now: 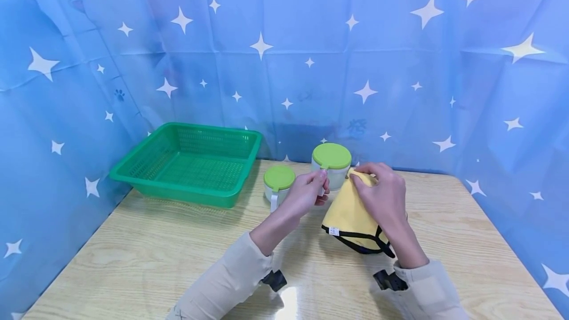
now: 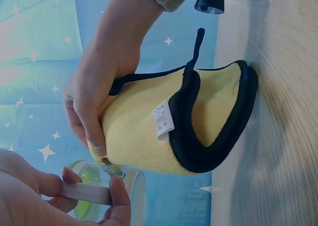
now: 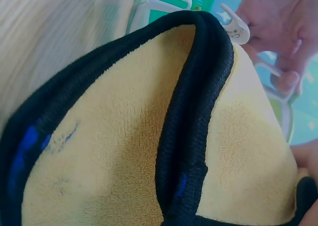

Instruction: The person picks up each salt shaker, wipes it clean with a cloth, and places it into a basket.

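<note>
A clear cup with a green lid (image 1: 332, 156) stands at the back of the table. My left hand (image 1: 306, 194) grips its pale handle (image 2: 87, 193) between thumb and fingers. From my right hand (image 1: 383, 194) hangs a yellow cloth (image 1: 351, 211) with black edging, pinched near its top beside the cup. The cloth drapes in a cone, and a white tag (image 2: 163, 120) shows at its edge. In the right wrist view the cloth (image 3: 119, 121) fills most of the frame, with blue marks on it. Part of the cup is hidden behind hands and cloth.
A smaller cup with a green lid (image 1: 279, 178) stands left of the larger one, its handle facing front. Farther left sits a green perforated basket (image 1: 186, 194). A blue star-patterned curtain (image 1: 306, 78) hangs behind the wooden table (image 1: 146, 260).
</note>
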Available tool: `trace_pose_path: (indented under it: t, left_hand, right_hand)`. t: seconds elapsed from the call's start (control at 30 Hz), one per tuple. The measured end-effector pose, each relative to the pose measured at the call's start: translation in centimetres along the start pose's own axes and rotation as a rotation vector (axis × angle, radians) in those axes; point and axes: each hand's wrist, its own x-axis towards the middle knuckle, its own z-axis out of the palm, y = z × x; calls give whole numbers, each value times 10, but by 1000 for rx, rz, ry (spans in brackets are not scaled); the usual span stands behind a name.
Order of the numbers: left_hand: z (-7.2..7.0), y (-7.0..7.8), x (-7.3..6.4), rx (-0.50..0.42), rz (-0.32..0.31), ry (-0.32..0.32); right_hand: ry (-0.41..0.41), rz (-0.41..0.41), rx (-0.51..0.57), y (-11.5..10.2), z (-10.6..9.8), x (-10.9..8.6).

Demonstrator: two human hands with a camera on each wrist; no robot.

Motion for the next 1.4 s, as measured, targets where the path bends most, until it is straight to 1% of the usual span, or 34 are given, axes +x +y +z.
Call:
trace_pose_path:
  t: [0.1,0.2,0.47,0.57,0.67,0.9,1.0,1.2,1.4]
  left_hand:
    - [0,0,0,1,-2,-8]
    - [0,2,0,-10,-4,-11]
    - [-4,5,1,-19,-15,-12]
    - [-6,6,1,-25,-23,-17]
    - [-7,6,2,-21,-30,-31]
    - [-7,7,3,0,-39,-54]
    - [-7,7,3,14,-39,-62]
    - [-10,8,1,40,-29,-72]
    - [-12,7,2,45,-23,-80]
  right_hand:
    - [19,-9,2,-2,-3,1]
    - [17,-11,2,-3,-4,1]
    - [-61,-2,-15,3,-1,0]
    - [-75,8,-26,5,-1,1]
    - [-63,4,-28,6,-2,2]
    - [2,-43,-9,5,-6,4]
    - [7,-44,-8,7,-7,4]
    - [-45,-15,-24,13,-4,4]
    - [-87,6,-31,14,-4,3]
